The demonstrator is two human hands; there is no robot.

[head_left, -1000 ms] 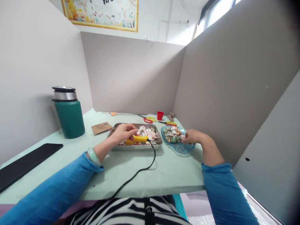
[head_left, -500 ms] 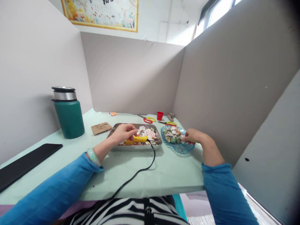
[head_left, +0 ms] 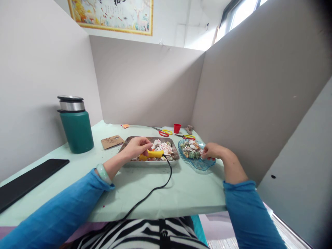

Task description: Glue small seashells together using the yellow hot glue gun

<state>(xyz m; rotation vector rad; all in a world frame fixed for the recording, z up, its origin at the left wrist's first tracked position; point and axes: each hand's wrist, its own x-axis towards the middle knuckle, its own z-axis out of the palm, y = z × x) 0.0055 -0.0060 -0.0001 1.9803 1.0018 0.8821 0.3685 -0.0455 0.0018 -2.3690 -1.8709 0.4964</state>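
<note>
My left hand (head_left: 138,146) is over the left part of a metal tray (head_left: 145,164), its thumb and fingers pinched together. What lies between its fingertips, if anything, is too small to make out. Just below its fingers, a yellow tool with a handle like a glue gun's (head_left: 155,154) rests across the tray, and a black cord (head_left: 155,188) runs from it to the table's front edge. White and pinkish seashells (head_left: 166,148) fill the tray. My right hand (head_left: 214,151) reaches to the right side of a blue scalloped dish (head_left: 201,165) of small shells (head_left: 192,149), fingers curled closed; their tips are partly hidden.
A green thermos (head_left: 76,131) and a dark flat slab (head_left: 31,180) are on the left. Behind the tray are a brown card (head_left: 112,141), two pairs of scissors (head_left: 164,132), a red cup (head_left: 177,128) and a grey lump (head_left: 189,129). Grey partitions (head_left: 147,83) enclose the table.
My right hand's fingers have shifted very slightly at the blue dish. My left hand, the tray and the yellow tool look the same.
</note>
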